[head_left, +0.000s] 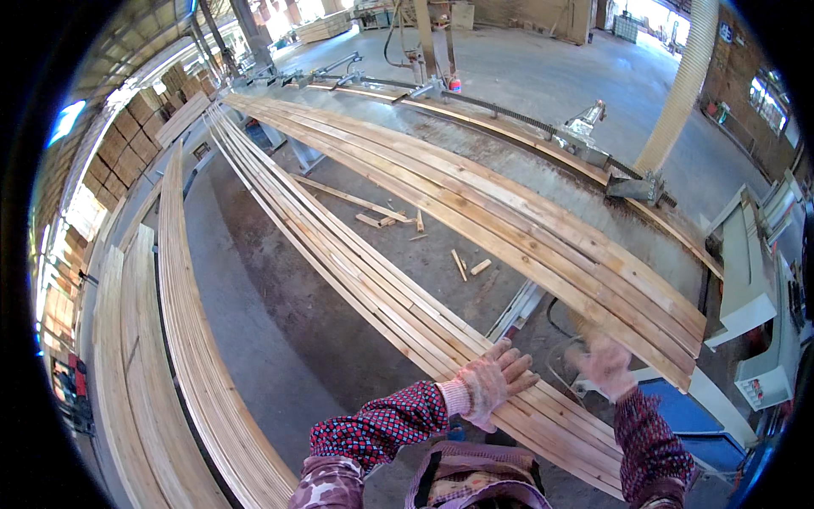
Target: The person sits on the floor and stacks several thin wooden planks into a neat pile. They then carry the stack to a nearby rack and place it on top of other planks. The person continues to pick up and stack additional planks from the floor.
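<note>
My left hand (494,383), in a thin pale work glove, rests on a row of long narrow wooden strips (360,280) running from far left to near right. Its fingers are stretched out across the wood. Motion blurs my right hand (605,366), beside the near edge of a set of long, wider boards (509,225) lying side by side. How its fingers are held does not show, nor whether it touches that edge. Patterned sleeves cover both forearms.
Two more long lumber stacks (199,339) (140,365) lie at the left. Offcuts (386,218) are scattered on the floor between the board rows. Beyond the wide boards runs a machine rail with clamps (585,131). A white machine (750,280) stands at right, near a pale ribbed pipe (682,89).
</note>
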`<state>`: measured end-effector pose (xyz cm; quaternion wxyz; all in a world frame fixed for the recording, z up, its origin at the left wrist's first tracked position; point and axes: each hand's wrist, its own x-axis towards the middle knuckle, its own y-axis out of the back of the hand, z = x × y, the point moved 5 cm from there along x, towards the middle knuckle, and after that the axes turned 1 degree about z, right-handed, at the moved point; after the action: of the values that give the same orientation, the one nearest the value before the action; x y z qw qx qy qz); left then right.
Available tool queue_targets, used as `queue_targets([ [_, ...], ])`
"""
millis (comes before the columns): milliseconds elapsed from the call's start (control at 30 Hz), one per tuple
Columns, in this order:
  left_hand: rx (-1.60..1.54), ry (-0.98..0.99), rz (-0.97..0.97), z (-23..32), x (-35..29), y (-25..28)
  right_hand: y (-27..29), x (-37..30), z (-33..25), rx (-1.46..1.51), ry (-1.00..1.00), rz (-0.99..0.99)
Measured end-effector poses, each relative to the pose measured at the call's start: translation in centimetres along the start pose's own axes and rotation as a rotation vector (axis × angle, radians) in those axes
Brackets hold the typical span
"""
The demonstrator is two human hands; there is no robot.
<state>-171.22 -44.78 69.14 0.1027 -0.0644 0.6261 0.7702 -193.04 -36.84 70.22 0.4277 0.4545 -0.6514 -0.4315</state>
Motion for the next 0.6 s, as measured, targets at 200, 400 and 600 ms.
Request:
queue_targets([
  [200,0.043,-0.042,0.026,0.5,1.7,1.4,-6.1,3.8,13.2,-0.749,-0.121,-0.094],
  [400,0.052,0.008,0.021,0.4,0.3,1.0,-5.4,-5.9,1.2,0.560,-0.209,-0.865],
  [600,0.022,0.022,-0.057,0.1,0.2,0.4,-3.7,-2.4,-0.9,0.172,0.007,-0.990],
])
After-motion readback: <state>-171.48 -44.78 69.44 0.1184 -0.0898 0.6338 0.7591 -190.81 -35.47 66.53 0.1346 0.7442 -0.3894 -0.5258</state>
